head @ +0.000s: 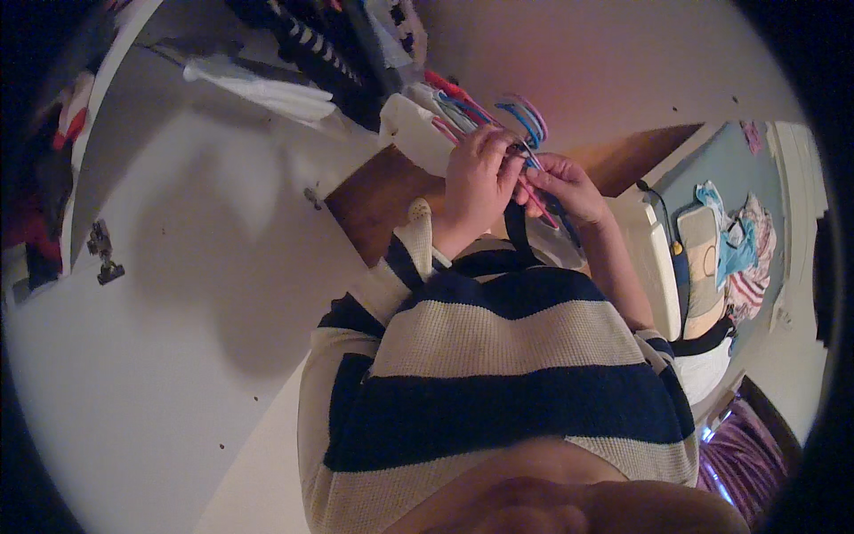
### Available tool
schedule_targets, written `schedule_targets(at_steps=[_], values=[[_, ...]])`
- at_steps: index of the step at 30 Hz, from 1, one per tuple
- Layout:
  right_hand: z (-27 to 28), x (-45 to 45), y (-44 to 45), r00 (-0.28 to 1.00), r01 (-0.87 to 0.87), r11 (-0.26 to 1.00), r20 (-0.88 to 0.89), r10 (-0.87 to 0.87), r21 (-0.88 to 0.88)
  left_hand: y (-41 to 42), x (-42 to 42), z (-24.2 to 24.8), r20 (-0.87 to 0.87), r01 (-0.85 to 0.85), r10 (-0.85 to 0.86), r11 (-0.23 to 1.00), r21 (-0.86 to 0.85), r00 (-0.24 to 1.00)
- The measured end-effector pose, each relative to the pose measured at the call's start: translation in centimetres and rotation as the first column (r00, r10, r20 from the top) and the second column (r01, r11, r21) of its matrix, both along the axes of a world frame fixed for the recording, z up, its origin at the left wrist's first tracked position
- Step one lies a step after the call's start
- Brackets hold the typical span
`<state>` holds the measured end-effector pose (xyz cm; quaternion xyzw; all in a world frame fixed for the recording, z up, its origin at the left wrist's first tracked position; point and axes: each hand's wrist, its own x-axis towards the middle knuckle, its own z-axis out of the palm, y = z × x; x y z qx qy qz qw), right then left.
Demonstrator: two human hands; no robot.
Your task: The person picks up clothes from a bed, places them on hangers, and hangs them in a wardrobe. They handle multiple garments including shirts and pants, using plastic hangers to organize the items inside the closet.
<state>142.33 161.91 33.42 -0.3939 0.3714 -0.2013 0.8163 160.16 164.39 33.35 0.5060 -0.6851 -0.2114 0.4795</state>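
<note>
Both hands meet at the top centre, in front of the navy and cream striped sweater. My left hand (477, 177) is closed around thin pink and blue plastic clothes hangers (532, 130), whose curved ends stick up above the fingers. My right hand (570, 187) pinches the same bunch from the other side, its thumb on a blue part. A pink straight piece (544, 210) points down between the hands. Behind my left hand are white, red and grey-green items (417, 137), partly hidden by it. The fingers hide how the hangers fit together.
At upper left, garments (320, 53) hang beside a white cloth (267, 93). A pale door panel (200, 267) with a metal hinge (103, 253) fills the left. To the right stand a white plastic container (650, 260) and a blue-grey surface holding crumpled clothes (744, 247). Purple curtain fabric (747, 460) shows at lower right.
</note>
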Motion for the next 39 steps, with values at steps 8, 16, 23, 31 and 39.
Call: schedule_targets(at_steps=[8,16,23,31,39], values=[[1.3,-4.9,0.7,0.924,0.218,0.942,-0.257,-0.283,-0.255,0.6,-1.8,-0.6,-0.186,-0.008,0.024,0.996,0.088,0.982],[3.5,-15.3,-0.3,0.918,0.373,0.906,-0.063,-0.392,-0.201,0.8,3.5,0.7,-0.448,-0.062,0.086,0.996,0.068,0.89],[5.2,-19.1,-0.4,0.903,0.406,0.868,-0.018,-0.428,-0.284,0.7,5.9,2.9,-0.37,-0.207,0.181,0.978,-0.03,0.911],[5.5,-18.8,-0.8,0.923,0.362,0.876,-0.004,-0.384,-0.32,1.1,7.2,3.6,-0.381,-0.349,0.327,0.937,0.013,0.865],[3.9,-14.1,-0.2,0.944,0.264,0.919,-0.118,-0.308,-0.293,0.5,12.1,4.3,-0.592,-0.394,0.316,0.919,-0.003,0.741]])
